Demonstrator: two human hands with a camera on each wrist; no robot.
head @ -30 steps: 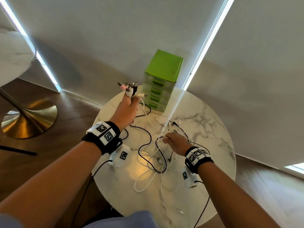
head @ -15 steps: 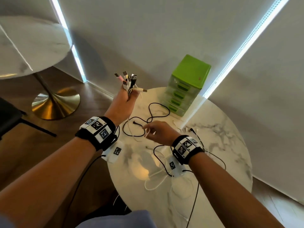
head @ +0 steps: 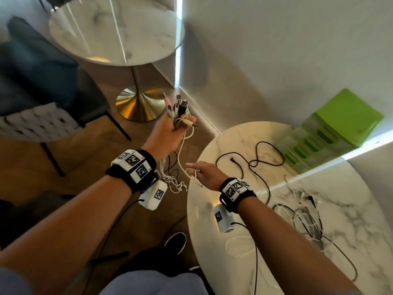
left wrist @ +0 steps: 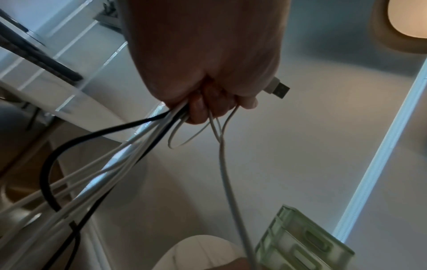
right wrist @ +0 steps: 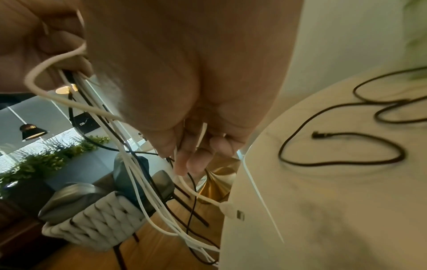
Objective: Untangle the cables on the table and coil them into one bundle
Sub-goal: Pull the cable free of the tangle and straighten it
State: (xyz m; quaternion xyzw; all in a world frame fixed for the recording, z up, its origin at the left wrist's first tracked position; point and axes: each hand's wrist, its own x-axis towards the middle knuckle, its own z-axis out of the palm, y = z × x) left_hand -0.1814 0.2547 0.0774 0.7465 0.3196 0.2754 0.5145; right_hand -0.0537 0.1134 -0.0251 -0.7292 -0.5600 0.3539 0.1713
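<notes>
Gathering is underway: left hand [head: 168, 133] fists a bunch of white and black cable ends [head: 178, 109] held off the round marble worktop [head: 350, 220]; right hand [head: 207, 173] pinches a thin white cable [right wrist: 198, 193]. Next, probably feed it leftward, then fetch the loose black cable [head: 257, 165].

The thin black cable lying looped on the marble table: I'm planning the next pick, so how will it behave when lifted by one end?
The thin black cable lies in loose curves, so it is probably floppy and would trail. Its free plug end would likely drag across the smooth round marble table. It looks light, since similar cables hang limp from the left hand.
</notes>
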